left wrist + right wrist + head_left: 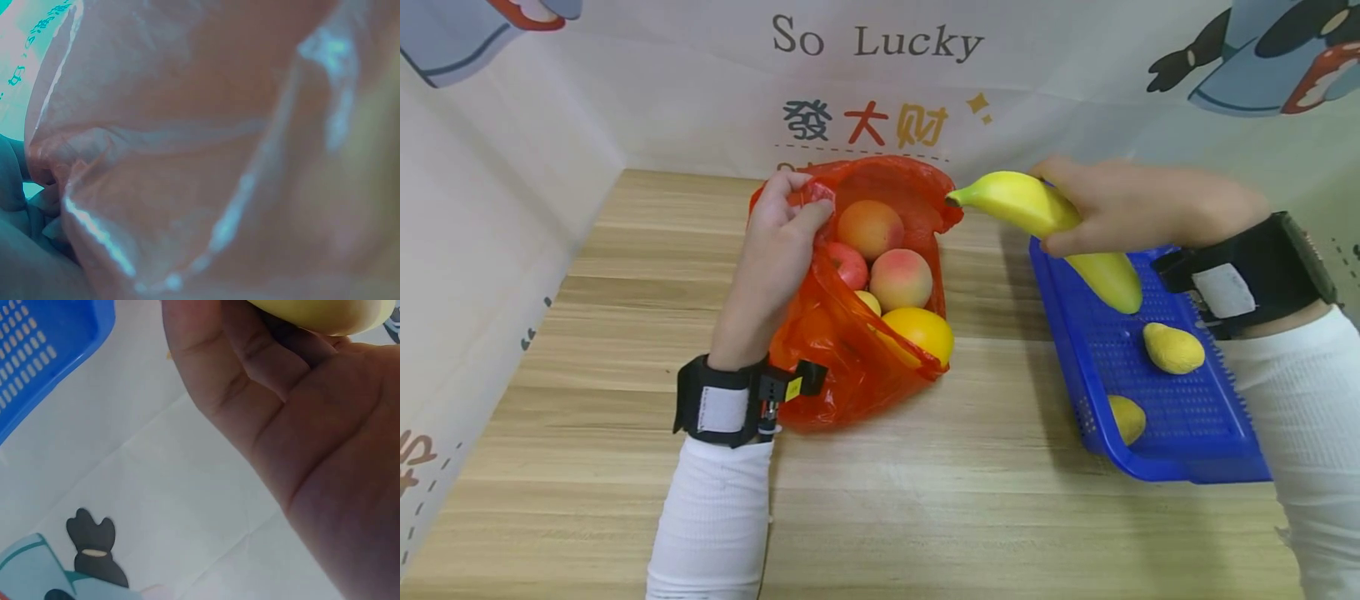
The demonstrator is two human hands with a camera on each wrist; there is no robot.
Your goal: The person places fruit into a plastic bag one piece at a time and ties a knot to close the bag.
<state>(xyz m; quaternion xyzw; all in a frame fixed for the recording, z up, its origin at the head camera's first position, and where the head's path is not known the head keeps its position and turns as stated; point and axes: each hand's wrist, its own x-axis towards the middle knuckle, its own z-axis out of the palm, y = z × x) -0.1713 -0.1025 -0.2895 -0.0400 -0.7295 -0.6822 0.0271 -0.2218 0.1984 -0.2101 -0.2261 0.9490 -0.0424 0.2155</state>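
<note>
My left hand [778, 229] pinches the rim of a red plastic bag [842, 367] between thumb and fingers, at the bag's far left. In its wide mouth lie two peaches [901, 279], a red apple [847, 267], a small yellow fruit [868, 302] and a bigger yellow fruit [925, 333]. My right hand [1120, 204] grips a yellow banana [1015, 200] above the far end of a blue basket [1067, 333], its stem pointing at the bag. Beneath that hand shows a long yellow-green fruit [1112, 283], partly hidden. The left wrist view is filled by blurred bag film [187, 162].
Lower in the basket sit a pear-shaped yellow fruit [1174, 348] and another yellow fruit [1126, 419] by its left wall. The wooden table [985, 500] ends at a white printed backdrop [700, 100] at the back and left.
</note>
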